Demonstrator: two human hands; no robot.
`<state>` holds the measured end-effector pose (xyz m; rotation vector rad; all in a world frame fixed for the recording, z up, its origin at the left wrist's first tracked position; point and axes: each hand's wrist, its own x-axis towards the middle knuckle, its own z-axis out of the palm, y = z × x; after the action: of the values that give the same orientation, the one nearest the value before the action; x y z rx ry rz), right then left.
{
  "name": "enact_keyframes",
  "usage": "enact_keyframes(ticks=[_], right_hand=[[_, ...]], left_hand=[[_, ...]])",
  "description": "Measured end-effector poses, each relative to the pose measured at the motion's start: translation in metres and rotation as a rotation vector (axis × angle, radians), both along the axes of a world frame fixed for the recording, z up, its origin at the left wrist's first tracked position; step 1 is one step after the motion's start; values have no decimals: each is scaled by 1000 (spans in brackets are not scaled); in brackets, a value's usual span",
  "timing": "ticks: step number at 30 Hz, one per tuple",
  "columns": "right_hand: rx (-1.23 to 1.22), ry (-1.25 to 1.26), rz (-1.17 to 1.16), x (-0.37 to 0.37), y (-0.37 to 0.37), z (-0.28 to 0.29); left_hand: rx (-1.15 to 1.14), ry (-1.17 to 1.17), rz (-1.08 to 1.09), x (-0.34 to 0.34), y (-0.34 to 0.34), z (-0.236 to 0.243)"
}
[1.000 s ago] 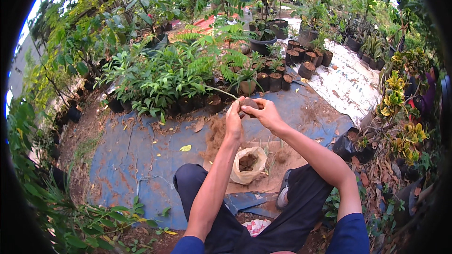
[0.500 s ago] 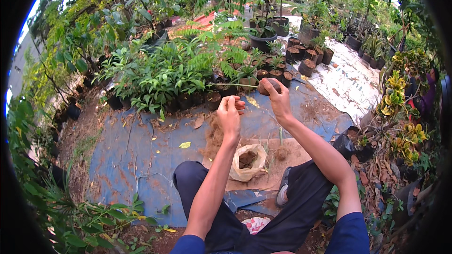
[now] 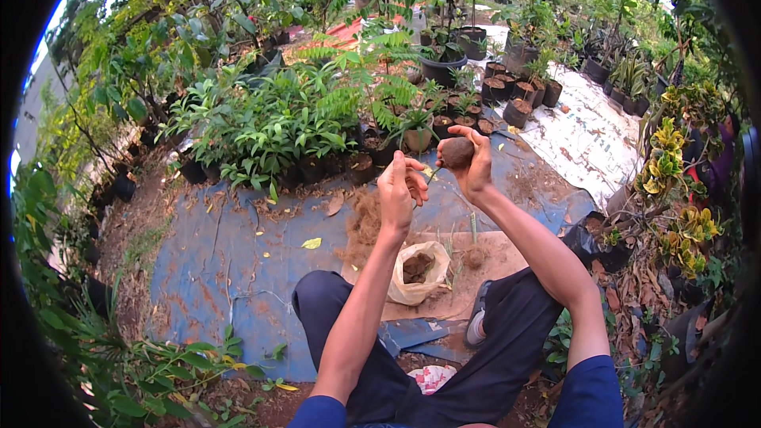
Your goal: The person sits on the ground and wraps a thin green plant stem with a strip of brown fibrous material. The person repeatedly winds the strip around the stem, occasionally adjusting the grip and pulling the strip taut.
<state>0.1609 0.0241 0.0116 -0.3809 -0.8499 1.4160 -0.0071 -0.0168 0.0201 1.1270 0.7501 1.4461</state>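
My right hand point(image 3: 473, 162) is raised, wrapped round a rounded brown lump of soil point(image 3: 456, 153). A thin green stem point(image 3: 430, 177) slants down from the lump toward my left hand point(image 3: 403, 186), which is open just left of it, its fingers loosely curved and apart; whether they touch the stem I cannot tell. Below both hands, a cream bag point(image 3: 416, 293) holding brown material stands on a brown sheet point(image 3: 499, 265) between my legs, with a pile of brown fibre point(image 3: 365, 218) beside it.
A blue tarp point(image 3: 214, 269) lies under the work area. Potted seedlings point(image 3: 269, 135) and black soil-filled bags point(image 3: 517, 115) line the far side. A white sheet point(image 3: 583, 135) lies at right, beside yellow-green plants point(image 3: 670, 158). A person in purple point(image 3: 717, 158) is partly visible at the right edge.
The lump has risen in my right hand and moved right, away from my left hand, which has let go. The stem has swung from pointing left to slanting downward.
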Motion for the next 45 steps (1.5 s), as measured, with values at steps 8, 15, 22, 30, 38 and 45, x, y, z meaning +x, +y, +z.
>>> enact_keyframes(ticks=[8, 15, 22, 30, 38, 45], right_hand=[[-189, -213, 58, -12, -1, 0], [-164, -341, 95, -18, -15, 3], [-225, -361, 23, -27, -11, -2], [-296, -474, -62, -32, -15, 0], [-297, -441, -19, -34, -14, -6], [-243, -253, 185, -31, -18, -4]], left_hand=[[38, 35, 74, 3, -1, 7], [-10, 131, 179, 4, 1, -8], [-199, 82, 245, 7, 14, -33], [-249, 88, 214, 6, 23, -44], [-235, 94, 248, 4, 24, -45], [-303, 11, 217, 1, 26, -46]])
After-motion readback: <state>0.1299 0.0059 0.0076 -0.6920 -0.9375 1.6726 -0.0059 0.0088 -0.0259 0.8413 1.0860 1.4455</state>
